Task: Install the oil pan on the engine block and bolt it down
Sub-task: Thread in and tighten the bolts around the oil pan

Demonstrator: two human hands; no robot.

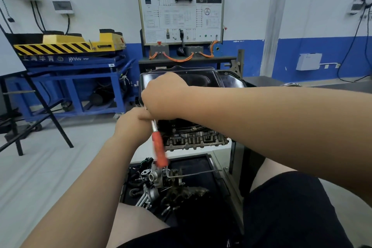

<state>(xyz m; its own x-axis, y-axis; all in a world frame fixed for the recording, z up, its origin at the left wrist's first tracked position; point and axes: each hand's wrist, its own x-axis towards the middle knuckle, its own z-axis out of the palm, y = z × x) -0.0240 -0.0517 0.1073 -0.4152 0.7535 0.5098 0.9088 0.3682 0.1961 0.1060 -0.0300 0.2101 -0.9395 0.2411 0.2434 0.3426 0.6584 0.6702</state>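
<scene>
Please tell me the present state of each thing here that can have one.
black metal oil pan: sitting on the grey metal engine block.
engine block: under the pan.
red-handled metal wrench: handle hanging down, blurred; head hidden.
left hand: curled at the wrench's top; grip hidden.
right hand: curled at the pan's left edge; grip hidden.
</scene>
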